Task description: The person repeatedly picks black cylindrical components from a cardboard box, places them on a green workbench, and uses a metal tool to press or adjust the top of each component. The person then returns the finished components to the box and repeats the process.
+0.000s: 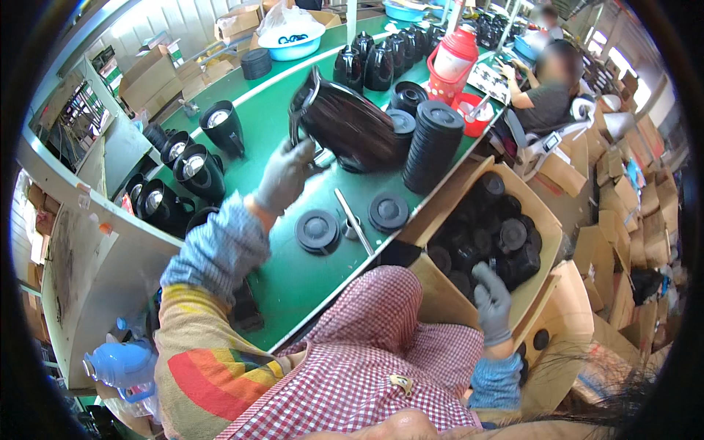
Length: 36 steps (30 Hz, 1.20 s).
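Your left hand (284, 174) is clamped on the handle side of a dark kettle body (352, 128), tilted above the green worktop (293, 279), so keep that grip firm while your right hand (491, 301), fingers loosely curled, touches the black round parts in the cardboard box (546, 220) beside you. Take one part cleanly before bringing the hands together. Loose black discs (317, 231), a tall stack of discs (434, 147) and more kettles crowd the worktop; another person sits farther along, cartons piled around.

dark glossy kettle body (350, 126) tilted above green bench, black round parts (490, 246) heaped in cardboard box (539, 213)
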Available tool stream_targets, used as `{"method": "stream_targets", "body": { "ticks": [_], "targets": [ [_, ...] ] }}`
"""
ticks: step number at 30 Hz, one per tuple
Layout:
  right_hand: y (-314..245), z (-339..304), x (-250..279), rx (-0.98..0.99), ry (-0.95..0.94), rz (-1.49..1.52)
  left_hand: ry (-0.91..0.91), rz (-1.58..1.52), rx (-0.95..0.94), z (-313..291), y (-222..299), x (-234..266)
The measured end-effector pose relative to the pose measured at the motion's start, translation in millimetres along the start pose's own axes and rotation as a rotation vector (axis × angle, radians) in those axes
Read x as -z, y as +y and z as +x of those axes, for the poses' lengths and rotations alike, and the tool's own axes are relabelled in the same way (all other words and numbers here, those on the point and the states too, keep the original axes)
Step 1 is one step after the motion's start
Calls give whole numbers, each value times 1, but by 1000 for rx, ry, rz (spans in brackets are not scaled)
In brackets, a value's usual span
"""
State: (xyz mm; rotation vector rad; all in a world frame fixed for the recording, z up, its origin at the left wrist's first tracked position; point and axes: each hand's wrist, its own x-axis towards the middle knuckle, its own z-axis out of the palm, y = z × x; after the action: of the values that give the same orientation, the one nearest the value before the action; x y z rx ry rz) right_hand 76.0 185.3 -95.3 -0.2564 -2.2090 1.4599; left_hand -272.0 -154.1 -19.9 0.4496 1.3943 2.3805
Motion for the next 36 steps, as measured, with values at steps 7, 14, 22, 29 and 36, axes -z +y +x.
{"method": "stream_targets", "body": {
  "ticks": [7, 14, 22, 29, 36],
  "targets": [
    [56, -78, 3, -626, 57, -155, 595, 861, -279, 249, -88, 161],
    [106, -142, 36, -682, 286, -113, 665, 989, -213, 336, -133, 182],
    [149, -140, 12, -717, 347, -153, 542, 1959, -204, 258, 4, 173],
    [129, -113, 14, -631, -88, -433, 708, 2260, 531, 162, 67, 271],
    [72, -111, 11, -552, 37, -288, 355, 2217, -46, 149, 70, 262]
  ]
}}
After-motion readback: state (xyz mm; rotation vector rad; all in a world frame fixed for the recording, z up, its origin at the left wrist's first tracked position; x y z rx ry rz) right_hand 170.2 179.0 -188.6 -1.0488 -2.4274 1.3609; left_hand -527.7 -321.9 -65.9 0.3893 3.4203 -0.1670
